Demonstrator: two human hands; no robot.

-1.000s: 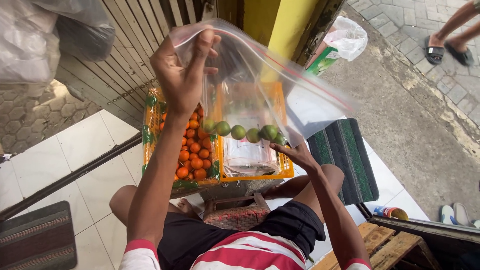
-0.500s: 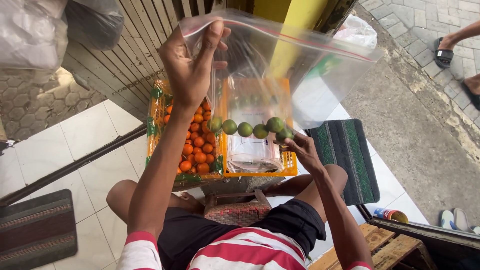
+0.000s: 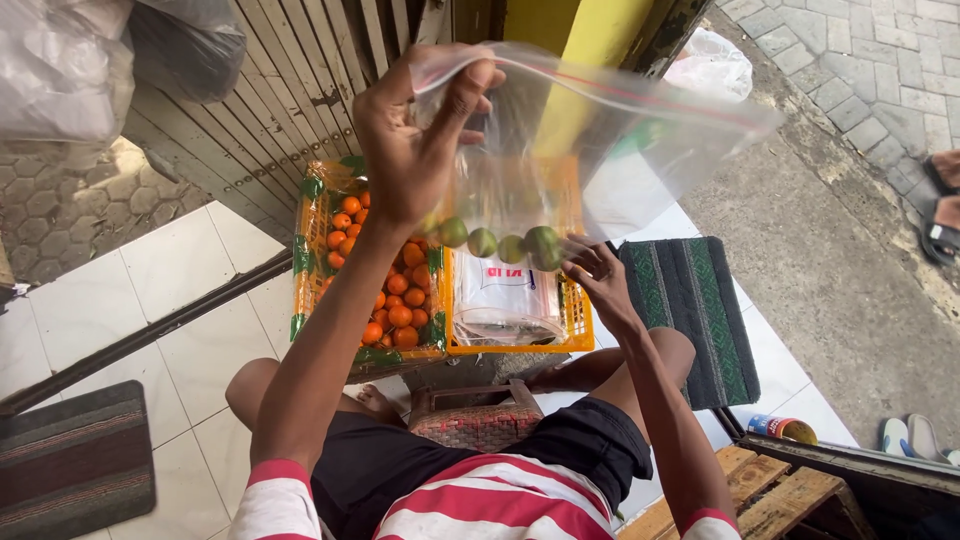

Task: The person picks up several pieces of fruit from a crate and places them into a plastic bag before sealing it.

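My left hand [image 3: 415, 150] is raised and pinches the top edge of a clear zip bag [image 3: 600, 140], holding it up in front of me. Several green limes [image 3: 500, 242] lie in a row along the bag's bottom. My right hand [image 3: 590, 268] touches the bag's lower right corner from underneath, fingers against the limes. Below the bag stands an orange plastic crate [image 3: 572, 340] with several small orange fruits [image 3: 390, 300] in its left half and a stack of clear bags [image 3: 505, 295] in its right half.
A dark green striped mat [image 3: 690, 310] lies right of the crate. A woven stool [image 3: 480, 420] sits between my knees. A wooden pallet [image 3: 770, 495] and a can [image 3: 785, 428] are at the lower right. Another person's sandalled foot [image 3: 940, 210] shows at the right edge.
The bag has been lifted a little higher and tipped to the right. My right hand has risen with the lime end of the bag.
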